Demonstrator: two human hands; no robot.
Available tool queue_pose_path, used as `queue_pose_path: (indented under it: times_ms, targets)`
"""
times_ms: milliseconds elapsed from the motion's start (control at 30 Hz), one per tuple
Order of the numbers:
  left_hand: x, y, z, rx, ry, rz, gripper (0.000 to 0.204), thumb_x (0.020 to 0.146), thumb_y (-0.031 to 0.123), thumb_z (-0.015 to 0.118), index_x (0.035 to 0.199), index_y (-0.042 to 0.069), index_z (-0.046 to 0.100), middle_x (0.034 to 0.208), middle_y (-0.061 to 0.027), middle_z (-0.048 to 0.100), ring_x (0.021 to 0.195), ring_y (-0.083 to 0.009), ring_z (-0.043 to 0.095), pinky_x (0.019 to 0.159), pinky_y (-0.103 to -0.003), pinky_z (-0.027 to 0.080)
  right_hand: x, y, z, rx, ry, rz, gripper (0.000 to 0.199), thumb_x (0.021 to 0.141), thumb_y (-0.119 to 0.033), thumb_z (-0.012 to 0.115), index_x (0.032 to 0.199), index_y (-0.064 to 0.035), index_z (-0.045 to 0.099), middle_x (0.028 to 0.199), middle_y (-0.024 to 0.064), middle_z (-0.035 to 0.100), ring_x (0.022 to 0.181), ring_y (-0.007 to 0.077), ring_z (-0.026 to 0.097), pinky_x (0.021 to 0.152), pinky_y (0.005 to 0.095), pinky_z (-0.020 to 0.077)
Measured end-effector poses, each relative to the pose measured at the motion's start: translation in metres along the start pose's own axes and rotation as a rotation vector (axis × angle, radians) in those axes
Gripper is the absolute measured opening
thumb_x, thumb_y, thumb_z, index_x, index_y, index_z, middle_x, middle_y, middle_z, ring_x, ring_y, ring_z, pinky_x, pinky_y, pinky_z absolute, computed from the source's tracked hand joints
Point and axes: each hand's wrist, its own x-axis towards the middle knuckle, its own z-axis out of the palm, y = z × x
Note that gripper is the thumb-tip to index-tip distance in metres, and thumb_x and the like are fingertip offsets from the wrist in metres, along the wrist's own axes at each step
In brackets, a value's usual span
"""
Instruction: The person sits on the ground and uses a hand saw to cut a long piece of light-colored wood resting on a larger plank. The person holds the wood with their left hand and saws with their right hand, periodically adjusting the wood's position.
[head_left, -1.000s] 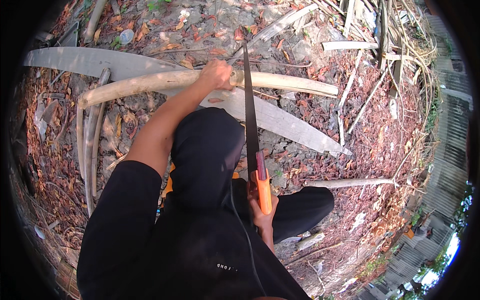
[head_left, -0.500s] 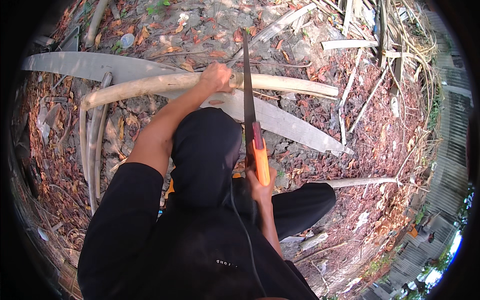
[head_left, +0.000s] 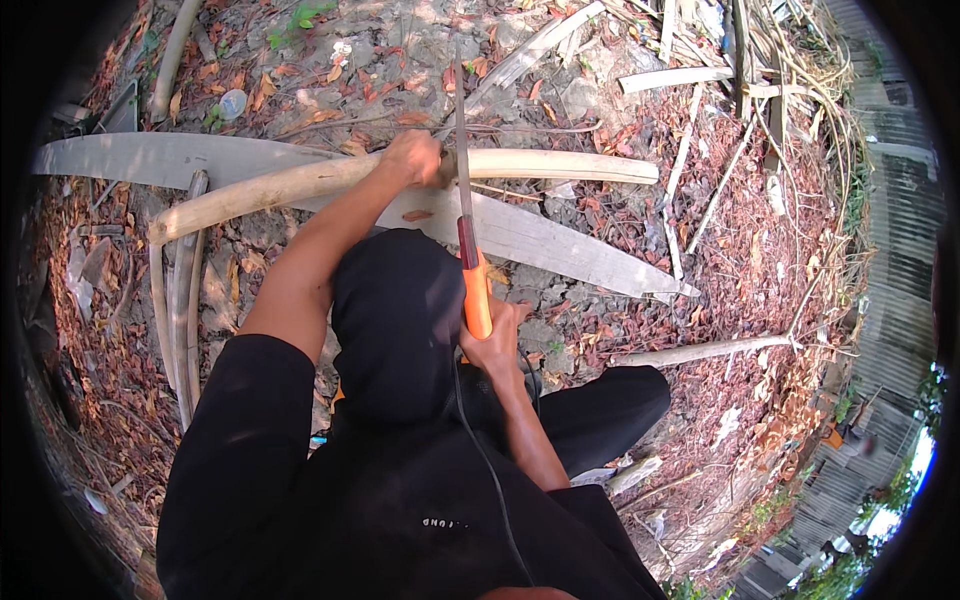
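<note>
My right hand is closed round the orange handle of a hand saw. The narrow blade points away from me and crosses a pale, bent wooden pole. Just left of the blade, my left hand grips that pole, its fingers wrapped over the top. The pole lies sideways in front of me, above a long grey plank that slants down to the right. Whether the teeth are cutting into the wood cannot be made out.
Thinner poles stand under the bent pole's left end. Beside my black-trousered knee lies another stick. Scrap wood is heaped at the far right, near a corrugated metal sheet. Dry leaves cover much of the ground.
The saw has slid forward, away from me, with my right hand, and its handle now tilts the other way. The whole view has shifted slightly. My left hand keeps its hold on the pole.
</note>
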Motion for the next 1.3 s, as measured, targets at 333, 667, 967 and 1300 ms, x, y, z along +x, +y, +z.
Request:
queue_pose_path:
  times_ms: [333,667,967,1300]
  targets:
    - [-0.001,0.001,-0.002,-0.011,-0.012,0.014,0.069,0.064,0.054,0.081,0.103,-0.001,0.069,0.107,-0.0218,0.067,0.107,-0.0362,0.063,0.095,-0.045,0.05,-0.041,0.011,-0.021,0.414,0.05,0.22,0.009,0.076,-0.005,0.062,0.078,0.0046,0.06,0.059,0.0014,0.053,0.053,0.0091,0.048,0.051,0.0276,0.0391]
    - [-0.004,0.003,-0.015,0.013,-0.027,-0.003,0.074,0.068,0.061,0.077,0.106,-0.002,0.066,0.11,-0.0226,0.064,0.11,-0.0363,0.059,0.096,-0.045,0.048,-0.043,-0.022,-0.091,0.725,0.097,0.348,0.014,0.08,-0.007,0.063,0.071,-0.0003,0.056,0.058,-0.0007,0.051,0.048,0.0072,0.044,0.047,0.024,0.0345]
    - [-0.013,0.011,-0.019,0.006,-0.03,-0.065,0.067,0.069,0.056,0.078,0.106,0.001,0.067,0.109,-0.0171,0.068,0.109,-0.0336,0.062,0.097,-0.042,0.049,-0.08,-0.015,-0.07,0.456,0.055,0.344,0.011,0.072,-0.004,0.064,0.076,0.0026,0.056,0.066,0.0027,0.053,0.058,0.0112,0.048,0.055,0.0289,0.0417]
    - [-0.005,0.002,-0.004,-0.031,0.05,-0.038,0.063,0.069,0.055,0.077,0.103,0.002,0.066,0.111,-0.0172,0.065,0.11,-0.0353,0.059,0.097,-0.043,0.048,-0.076,-0.01,-0.053,0.38,0.069,0.268,0.012,0.073,-0.007,0.068,0.075,0.0026,0.06,0.059,0.0113,0.058,0.05,0.0223,0.057,0.054,0.0322,0.0452]
